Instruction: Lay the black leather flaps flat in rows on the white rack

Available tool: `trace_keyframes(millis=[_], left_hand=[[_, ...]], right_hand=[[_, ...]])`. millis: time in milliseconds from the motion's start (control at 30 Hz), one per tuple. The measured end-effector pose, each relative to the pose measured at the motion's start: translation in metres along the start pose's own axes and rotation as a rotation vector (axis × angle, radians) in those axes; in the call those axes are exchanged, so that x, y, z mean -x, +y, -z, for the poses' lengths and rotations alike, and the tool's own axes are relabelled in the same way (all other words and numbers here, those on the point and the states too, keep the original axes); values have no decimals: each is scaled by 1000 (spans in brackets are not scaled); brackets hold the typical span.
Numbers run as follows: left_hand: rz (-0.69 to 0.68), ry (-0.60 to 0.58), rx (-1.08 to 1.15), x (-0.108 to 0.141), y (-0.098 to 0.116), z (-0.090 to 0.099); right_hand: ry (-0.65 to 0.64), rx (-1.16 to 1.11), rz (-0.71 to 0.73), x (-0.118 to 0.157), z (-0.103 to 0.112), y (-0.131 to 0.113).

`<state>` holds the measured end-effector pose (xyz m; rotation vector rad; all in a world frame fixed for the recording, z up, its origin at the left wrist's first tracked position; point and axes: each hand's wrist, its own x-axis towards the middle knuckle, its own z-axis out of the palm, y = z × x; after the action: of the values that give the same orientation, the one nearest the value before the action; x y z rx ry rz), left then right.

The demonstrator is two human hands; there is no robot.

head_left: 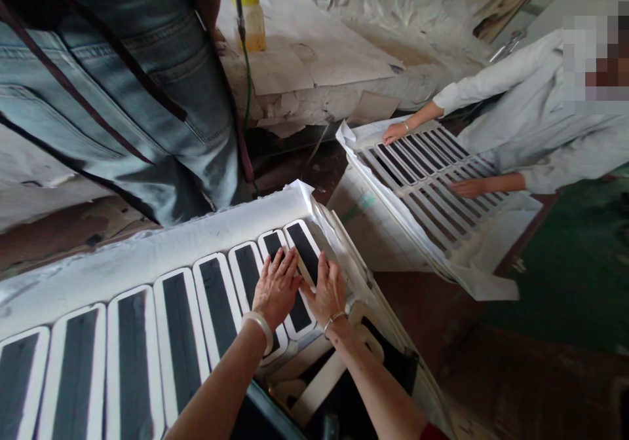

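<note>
A row of long panels, each black with a white rounded border, lies side by side on a white-covered table (255,212). My left hand (278,289) rests flat, fingers stretched, across the second panel (272,240) from the right end. On the rightmost panel (301,247), my right hand (327,293) lies along the outer border, its fingers extended and its thumb toward my left hand. Both thumbs come close together. Neither hand lifts anything. Parts of these two panels are hidden under my hands and wrists.
Pale strips and dark pieces (322,387) lie below my forearms. At right, a co-worker (521,112) touches similar strips on another white-covered table (378,198). A person in jeans (142,93) stands close at left. A yellow-topped bottle (253,24) stands behind.
</note>
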<state>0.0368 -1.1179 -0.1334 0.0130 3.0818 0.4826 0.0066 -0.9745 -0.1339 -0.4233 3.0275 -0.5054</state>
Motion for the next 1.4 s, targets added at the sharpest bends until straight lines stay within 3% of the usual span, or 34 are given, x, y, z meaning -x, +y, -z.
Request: trace_keyframes(millis=[200,633,800,900,1000,1067,1233,1400], left_hand=[[-26,16,-27,1,-1,-2],[54,38,-19,-2,8,-1],[59,28,-36,-4,12,5],[54,19,-31,-5,11,7],[56,-2,-5,-4,9,8],[59,-23,11,-4,7,8],[67,-87,8,-8,5,13],[76,-143,11,-12,6,19]], right_hand=[[-6,108,-86,3,4,-6],[-29,-60,-34,-8,-1,1],[-47,-156,-6,-7,28,9],[-150,-230,123,13,66,16],[-501,-259,411,46,102,22],[-637,-214,492,66,118,24],[-584,-293,299,101,131,3],[-669,-200,225,146,105,-57]])
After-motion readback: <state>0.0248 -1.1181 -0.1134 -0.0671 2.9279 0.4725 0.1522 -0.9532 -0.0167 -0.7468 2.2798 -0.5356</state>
